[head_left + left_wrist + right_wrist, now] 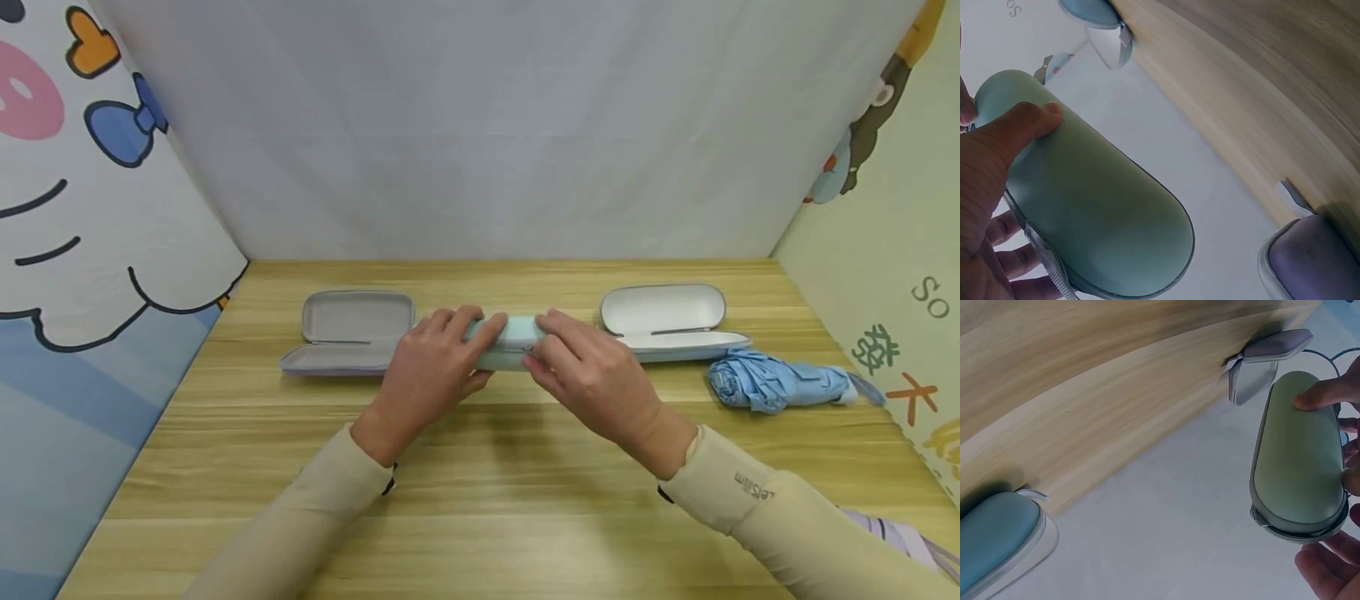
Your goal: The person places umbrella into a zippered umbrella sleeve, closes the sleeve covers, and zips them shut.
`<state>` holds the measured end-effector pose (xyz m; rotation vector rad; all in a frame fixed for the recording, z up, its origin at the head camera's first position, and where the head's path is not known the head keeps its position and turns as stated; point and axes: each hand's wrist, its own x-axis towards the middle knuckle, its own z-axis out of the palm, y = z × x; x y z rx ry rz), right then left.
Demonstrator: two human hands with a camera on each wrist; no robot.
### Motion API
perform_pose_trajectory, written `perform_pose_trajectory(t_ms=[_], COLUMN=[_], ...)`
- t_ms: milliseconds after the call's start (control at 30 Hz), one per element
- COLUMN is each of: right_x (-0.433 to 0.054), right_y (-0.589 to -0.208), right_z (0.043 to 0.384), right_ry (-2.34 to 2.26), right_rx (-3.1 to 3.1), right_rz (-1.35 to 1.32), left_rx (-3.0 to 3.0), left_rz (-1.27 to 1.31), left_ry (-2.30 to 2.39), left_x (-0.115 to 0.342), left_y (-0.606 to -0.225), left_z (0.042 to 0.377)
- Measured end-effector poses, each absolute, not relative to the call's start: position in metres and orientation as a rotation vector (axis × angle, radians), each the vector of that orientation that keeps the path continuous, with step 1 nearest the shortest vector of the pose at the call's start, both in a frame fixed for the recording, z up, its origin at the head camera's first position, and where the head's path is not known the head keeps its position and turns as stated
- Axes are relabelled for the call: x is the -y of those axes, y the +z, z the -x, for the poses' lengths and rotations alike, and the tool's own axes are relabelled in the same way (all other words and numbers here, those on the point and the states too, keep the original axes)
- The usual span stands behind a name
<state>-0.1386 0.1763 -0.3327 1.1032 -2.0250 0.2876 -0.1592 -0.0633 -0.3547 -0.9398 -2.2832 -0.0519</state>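
A mint-green zippered hard case (pixel 502 360) is held up above the table between both hands. My left hand (pixel 435 362) grips its left part, the thumb pressing the rounded underside in the left wrist view, where the green case (pixel 1104 194) looks shut along its grey-edged seam. At the case's right end my right hand (pixel 592 371) pinches near the seam with thumb and fingers; whether it holds a zip pull is too small to tell. The green case (pixel 1300 456) also shows in the right wrist view.
Behind the left hand lies an opened lilac case (pixel 356 317) with a grey lining. To the right stands an opened blue case (pixel 663 308), beside a folded light-blue umbrella (pixel 780 383). A lilac folded item (pixel 885 529) lies partly behind the right sleeve. A white sheet (pixel 495 125) backs the table.
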Motion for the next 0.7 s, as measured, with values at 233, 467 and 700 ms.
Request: perform_pose_trajectory(t_ms=[233,467,700], right_x=[-0.172,-0.163,-0.163], right_y=[-0.332,-0.333,-0.332], right_z=[0.143,0.142,0.145], right_ry=[0.327,0.251,0.266], right_rx=[2.026,2.121,2.219], right_rz=[-1.04,-0.924,-0.86], left_rx=[2.299,2.297,2.303], left_rz=[0.882,0.829,0.804], left_ry=[-0.039,0.004,0.009], left_x=[0.061,0.055,0.052], left_y=[-0.352,-0.349,-0.349], left_z=[0.156,0.155,0.156])
